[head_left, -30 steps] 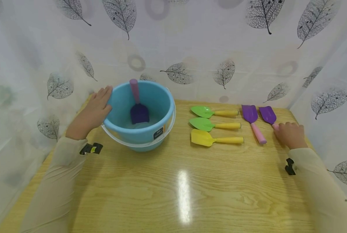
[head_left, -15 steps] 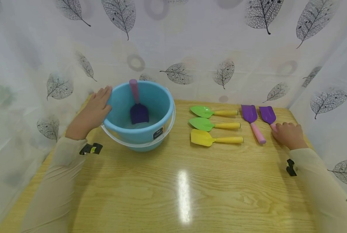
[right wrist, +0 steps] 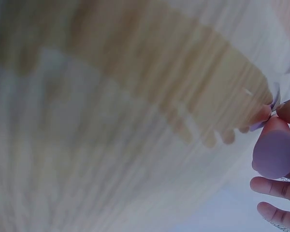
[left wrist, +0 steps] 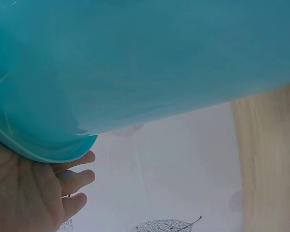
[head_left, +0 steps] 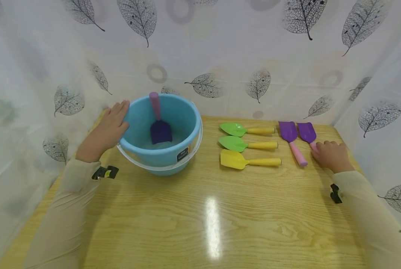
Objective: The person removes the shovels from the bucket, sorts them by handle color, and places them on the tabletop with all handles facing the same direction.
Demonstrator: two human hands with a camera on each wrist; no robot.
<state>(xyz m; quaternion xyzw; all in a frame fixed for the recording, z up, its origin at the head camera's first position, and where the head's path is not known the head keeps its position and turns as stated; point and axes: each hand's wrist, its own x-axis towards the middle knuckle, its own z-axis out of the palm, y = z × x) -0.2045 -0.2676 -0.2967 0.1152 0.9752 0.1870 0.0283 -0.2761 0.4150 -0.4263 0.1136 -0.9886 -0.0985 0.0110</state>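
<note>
At the table's right edge my right hand (head_left: pixel 331 156) grips the pink handle of a purple-bladed garden trowel (head_left: pixel 307 131). The right wrist view shows the rounded handle end (right wrist: pixel 275 153) between thumb and forefinger, the other fingers spread beside it. My left hand (head_left: pixel 107 129) rests against the left rim of a blue bucket (head_left: pixel 163 158), fingers extended; its palm (left wrist: pixel 24 193) touches the rim in the left wrist view. Inside the bucket, a matching trowel (head_left: pixel 161 130) leans with its pink handle up. Another purple trowel (head_left: pixel 289 131) lies left of the held one.
Two trowels with green blades, a rear one (head_left: pixel 234 129) and a front one (head_left: pixel 234 143), lie mid-table with a yellow trowel (head_left: pixel 234 159) before them. The bucket's white handle (head_left: pixel 160 168) hangs in front. A leaf-patterned curtain (head_left: pixel 227 56) encloses the wooden table (head_left: pixel 254 224).
My right hand has shifted slightly left, and the trowel it holds has moved a little left with it. The left hand and bucket stay in place.
</note>
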